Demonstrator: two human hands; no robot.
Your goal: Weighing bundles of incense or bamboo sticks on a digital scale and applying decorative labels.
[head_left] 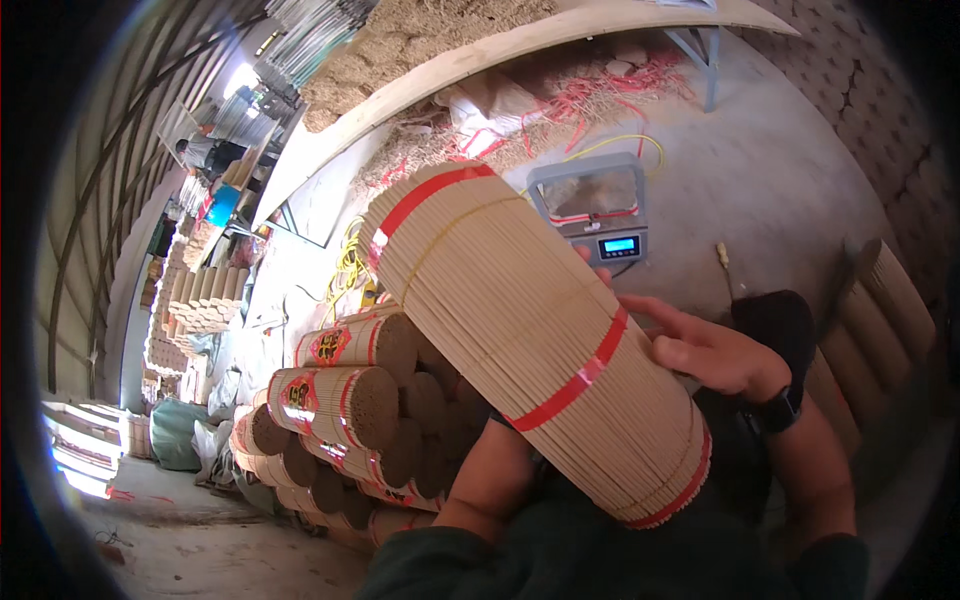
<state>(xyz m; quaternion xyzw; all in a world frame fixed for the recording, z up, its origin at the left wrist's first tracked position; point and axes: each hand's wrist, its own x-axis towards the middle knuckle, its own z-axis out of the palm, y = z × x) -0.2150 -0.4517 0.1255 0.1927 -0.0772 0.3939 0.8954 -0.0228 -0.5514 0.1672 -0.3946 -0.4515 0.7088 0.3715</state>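
Apparently my right hand [715,352] lay uncurled on the three o'clock side of the centred stick bundle [530,330] (left hand hidden, grip unclear); a slackening red band [588,377] could have spilled sticks towards five

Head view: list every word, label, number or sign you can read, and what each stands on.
Nothing can be quoted reliably.
Scale screen: lit blue, its figures too small to read.
Red labels on the stacked bundles: dark marks, too blurred to read.
Held bundle: red bands, no readable text.
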